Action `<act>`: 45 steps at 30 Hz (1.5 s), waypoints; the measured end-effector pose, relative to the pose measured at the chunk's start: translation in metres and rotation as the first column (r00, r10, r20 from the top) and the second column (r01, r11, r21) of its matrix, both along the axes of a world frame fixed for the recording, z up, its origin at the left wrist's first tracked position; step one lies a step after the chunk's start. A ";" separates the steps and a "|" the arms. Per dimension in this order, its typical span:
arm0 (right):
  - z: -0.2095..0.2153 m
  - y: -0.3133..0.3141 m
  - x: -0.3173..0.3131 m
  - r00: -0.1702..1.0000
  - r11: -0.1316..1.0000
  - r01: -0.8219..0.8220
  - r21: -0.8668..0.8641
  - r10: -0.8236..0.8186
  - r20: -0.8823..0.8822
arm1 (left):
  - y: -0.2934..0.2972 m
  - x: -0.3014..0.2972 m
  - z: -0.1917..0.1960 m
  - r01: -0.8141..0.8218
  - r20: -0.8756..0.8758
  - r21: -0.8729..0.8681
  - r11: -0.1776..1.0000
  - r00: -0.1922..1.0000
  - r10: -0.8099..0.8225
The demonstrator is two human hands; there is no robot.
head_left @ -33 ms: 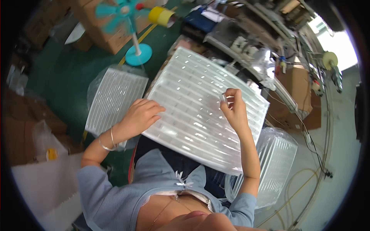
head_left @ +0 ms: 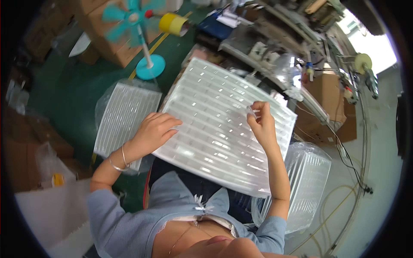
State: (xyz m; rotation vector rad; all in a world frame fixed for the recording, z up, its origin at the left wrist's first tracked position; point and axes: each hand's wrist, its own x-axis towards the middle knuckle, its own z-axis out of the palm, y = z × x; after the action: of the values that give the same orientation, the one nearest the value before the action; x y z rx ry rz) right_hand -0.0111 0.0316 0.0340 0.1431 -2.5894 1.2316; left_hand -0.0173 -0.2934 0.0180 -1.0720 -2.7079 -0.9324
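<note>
A large white ribbed tray [head_left: 200, 148] lies tilted in front of me, with small shiny clear pieces in rows along its grooves. My left hand [head_left: 157, 132] rests at the tray's left edge, palm down, fingers stretched out and holding nothing. Over the right part of the tray, my right hand [head_left: 263, 120] pinches a small clear piece [head_left: 251, 112] between thumb and fingers. The piece stands slightly tilted above the grooves, and its exact kind is too small to make out.
Left of the tray is another ribbed white tray [head_left: 127, 116] in clear plastic; a similar wrapped stack [head_left: 307, 185] stands at my right. A turquoise fan [head_left: 150, 67] stands on the green floor near cardboard boxes [head_left: 101, 26]. Beyond the tray runs a cluttered workbench [head_left: 245, 51].
The view has shifted slightly, and the tray sits a little lower and further left in it. The clear piece stays pinched in my right hand; my left hand remains at the tray's edge.
</note>
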 end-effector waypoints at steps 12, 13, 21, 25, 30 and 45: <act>0.035 0.085 -0.020 0.922 0.950 0.288 -0.121 -0.309 -0.235 | 0.217 -0.165 0.054 -0.074 -0.524 0.326 0.942 0.816 0.245; 0.034 0.091 -0.027 0.911 0.954 0.266 -0.136 -0.295 -0.287 | 0.233 -0.178 0.057 -0.072 -0.586 0.300 0.951 0.773 0.243; 0.045 0.098 -0.105 0.800 0.923 0.380 0.054 -0.299 -0.521 | 0.292 -0.215 0.064 0.105 -0.687 0.216 0.971 0.723 0.074; 0.055 0.084 -0.149 0.733 0.835 0.470 0.286 -0.189 -0.653 | 0.225 -0.190 0.055 0.174 -0.488 0.330 0.928 0.873 0.010; 0.043 0.083 -0.171 0.769 0.775 0.550 0.312 -0.325 -0.550 | 0.108 -0.129 0.034 -0.016 0.185 0.332 0.943 0.982 -0.048; 0.038 0.170 0.111 0.656 0.707 0.695 0.131 -0.547 -0.520 | 0.026 0.013 -0.006 0.218 0.130 -0.224 0.950 0.973 -0.192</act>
State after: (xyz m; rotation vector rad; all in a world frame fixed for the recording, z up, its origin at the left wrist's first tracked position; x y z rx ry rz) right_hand 0.0998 0.2018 0.0717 -0.3612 -2.1013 0.4383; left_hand -0.0048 -0.2673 0.0123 -1.4102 -2.8954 -0.7223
